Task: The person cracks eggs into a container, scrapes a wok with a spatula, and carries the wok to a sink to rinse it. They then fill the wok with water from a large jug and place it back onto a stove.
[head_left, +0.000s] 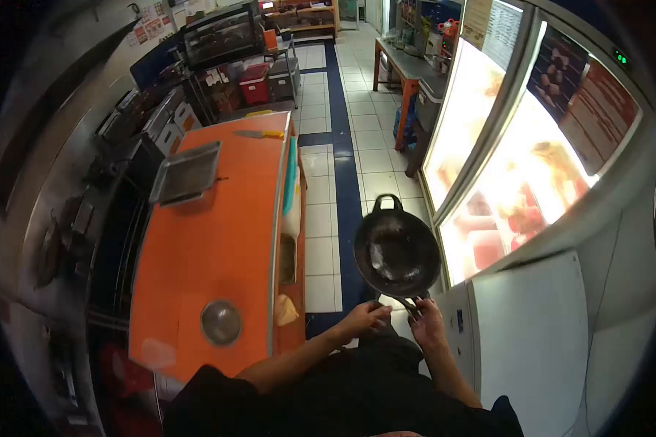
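Note:
A dark wok (396, 253) is held out in front of me over the tiled floor, its inside facing up and shiny. My right hand (427, 324) is wrapped round the handle at the wok's near side. Close to that handle, on its left, is my left hand (369, 319), with its fingers curled together; whether anything is between them is too small to tell. To the left stands an orange table (219, 240) bearing a round metal bowl (221, 323), a metal tray (187, 173) and a knife with a yellow handle (259, 135).
A lit glass-door fridge (481, 153) stands on the right, with a white cabinet (532, 328) nearer me. Kitchen equipment lines the left wall. Farther ahead are a side table (408, 64), a red cooler (255, 85) and shelves (310, 9). A tiled aisle runs between.

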Motion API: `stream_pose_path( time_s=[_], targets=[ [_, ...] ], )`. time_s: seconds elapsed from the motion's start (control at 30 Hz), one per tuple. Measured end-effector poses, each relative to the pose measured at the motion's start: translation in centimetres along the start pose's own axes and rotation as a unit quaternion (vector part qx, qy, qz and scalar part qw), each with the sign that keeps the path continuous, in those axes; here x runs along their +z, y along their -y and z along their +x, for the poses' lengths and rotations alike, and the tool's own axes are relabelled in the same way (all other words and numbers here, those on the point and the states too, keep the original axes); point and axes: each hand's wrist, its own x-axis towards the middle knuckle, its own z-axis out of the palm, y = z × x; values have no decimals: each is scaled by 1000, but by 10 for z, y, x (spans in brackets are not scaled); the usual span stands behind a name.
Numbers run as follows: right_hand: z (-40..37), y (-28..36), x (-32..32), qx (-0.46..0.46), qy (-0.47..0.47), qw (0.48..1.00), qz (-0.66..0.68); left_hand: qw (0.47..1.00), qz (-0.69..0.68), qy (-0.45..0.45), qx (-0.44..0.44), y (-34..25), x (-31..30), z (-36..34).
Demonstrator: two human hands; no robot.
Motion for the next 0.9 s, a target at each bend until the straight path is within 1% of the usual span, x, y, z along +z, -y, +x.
stream_pose_path(
  time_s=[0.03,0.07,0.1,0.13,0.17,0.2,0.23,0.27,0.3,0.33,0.4,0.43,0.47,0.5,0.53,0.57,0.6,0.63,0.7,0.77,0.8,0.83,0.9],
  targets=[
    [34,12,27,1,-5,1000,2,999,-45,3,-10,-22,-6,39],
    [64,21,60,2,-4,1000,-8,999,-44,6,-17,-49,-12,67],
    [102,43,96,-8,3,1000,-20,993,-115,-25,34,-86,-17,101],
    [141,57,129,1,32,999,-17,978,-184,-59,74,-119,-28,130],
    [177,65,156,15,57,998,-11,980,-181,-56,62,-145,-44,158],
    [223,67,178,3,60,998,-26,970,-200,-80,109,-170,-64,188],
    [265,72,205,11,91,995,-38,957,-220,-102,160,-201,-83,217],
    [297,83,242,24,81,996,-32,949,-232,-123,176,-235,-102,241],
    [330,96,273,59,107,992,-23,939,-246,-144,191,-265,-124,264],
    [360,105,308,67,110,991,-45,925,-255,-196,202,-291,-147,289],
    [437,122,366,76,108,989,-68,918,-213,-246,229,-345,-199,346],
    [479,129,392,93,136,983,-79,913,-199,-265,238,-372,-226,373],
    [518,137,414,115,162,976,-88,916,-195,-262,232,-392,-257,400],
    [563,154,438,117,155,977,-88,919,-190,-260,226,-417,-286,432],
    [603,173,464,146,210,962,-96,918,-166,-297,202,-449,-308,453],
    [632,180,484,180,261,943,-97,922,-163,-299,186,-468,-335,474],
    [674,191,504,160,233,952,-113,910,-202,-304,195,-497,-365,514],
    [720,205,521,165,227,953,-113,896,-241,-313,201,-525,-392,546],
    [801,229,531,115,165,958,-206,902,-236,-311,183,-575,-440,588],
    [884,255,534,114,92,975,-166,919,-193,-305,160,-619,-493,647],
    [923,272,538,102,71,978,-170,923,-169,-319,133,-644,-511,670],
    [962,286,539,89,51,979,-174,925,-165,-318,124,-662,-529,695],
    [1060,312,542,61,20,979,-193,923,-135,-346,104,-692,-570,756]
  ],
)
